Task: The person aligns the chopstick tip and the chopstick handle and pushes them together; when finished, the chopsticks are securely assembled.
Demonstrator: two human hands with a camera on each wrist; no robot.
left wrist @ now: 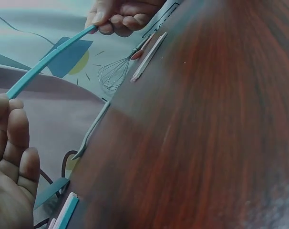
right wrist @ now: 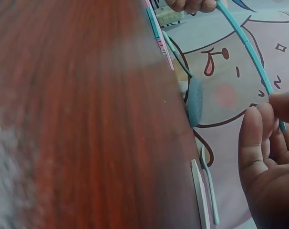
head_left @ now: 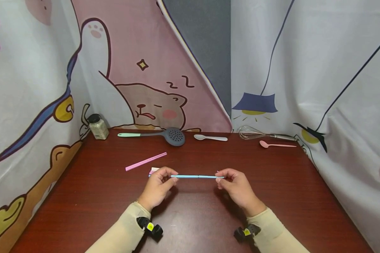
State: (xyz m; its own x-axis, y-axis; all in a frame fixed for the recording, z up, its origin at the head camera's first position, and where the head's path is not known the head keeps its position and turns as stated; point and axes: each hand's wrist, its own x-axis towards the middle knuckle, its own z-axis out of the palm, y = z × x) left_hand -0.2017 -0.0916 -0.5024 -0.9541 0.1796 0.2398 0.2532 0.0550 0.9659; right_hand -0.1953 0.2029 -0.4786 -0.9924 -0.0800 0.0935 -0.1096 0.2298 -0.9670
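A slim light-blue bag-sealing clip (head_left: pixel 193 176) is stretched straight between my two hands, with a small joint near its middle. My left hand (head_left: pixel 158 188) pinches one end between thumb and fingers; my right hand (head_left: pixel 238 189) pinches the other. Both are raised over the table, as the left wrist view shows with the clip (left wrist: pixel 37 69) well above the wood. Behind the left hand lie more clips (head_left: pixel 154 169), white, pink and blue, partly covered by it. A pale clip (right wrist: pixel 200 193) rests on the table by the right hand, nearly hidden in the head view.
On the brown table (head_left: pixel 190 218), a pink clip (head_left: pixel 146 161) lies beyond the left hand. Along the back are a seasoning jar (head_left: pixel 98 127), a slotted skimmer (head_left: pixel 174 136), a white spoon (head_left: pixel 210 137), a whisk (head_left: pixel 256 133) and a pink spoon (head_left: pixel 277 144). Printed cloth hangs behind.
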